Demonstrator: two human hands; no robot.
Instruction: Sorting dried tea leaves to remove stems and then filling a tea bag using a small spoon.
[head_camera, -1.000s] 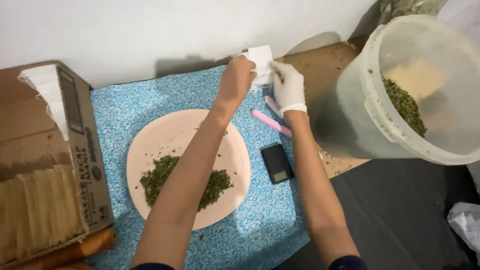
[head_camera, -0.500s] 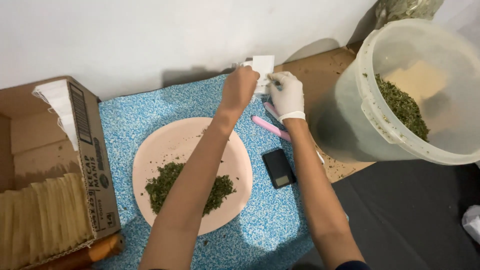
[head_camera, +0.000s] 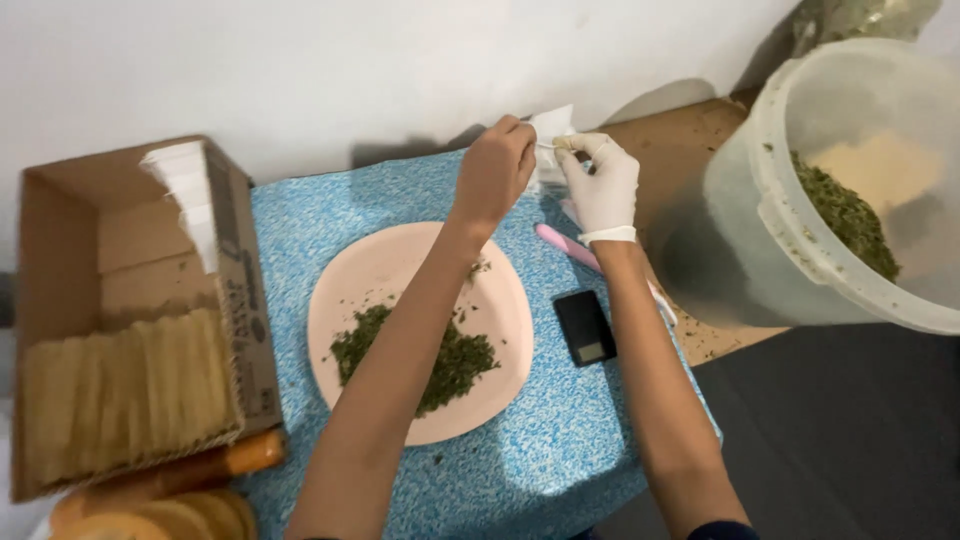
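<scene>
I hold a small white paper (head_camera: 552, 135) up at the far edge of the surface (head_camera: 560, 440), at about 12 o'clock from the plate (head_camera: 390, 270). My left hand (head_camera: 495, 170) is bare and closed, its fingertips pinching the paper's left edge. My right hand (head_camera: 603, 180) wears a white glove and pinches the paper from the right, fingers curled in; a thin stick seems to run between the two hands, but it is too small to be sure. The hands are just beside each other, nearly touching.

Below the right hand, at 5 o'clock from the paper, a pink pen (head_camera: 565, 247) lies on the blue speckled surface. Further toward me, a small black scale (head_camera: 585, 327) sits just right of the plate, between my forearms. The pink plate carries a heap of chopped green herb (head_camera: 455, 365), partly hidden by my left forearm.

At 3 o'clock, a large clear bucket (head_camera: 800, 240) stands tilted toward me, with more herb inside. At 9 o'clock, an open cardboard box (head_camera: 240, 300) holds rows of tan sleeves and a stack of white papers in its far corner. Orange rolls (head_camera: 240, 455) lie at 7 o'clock, under the box.
</scene>
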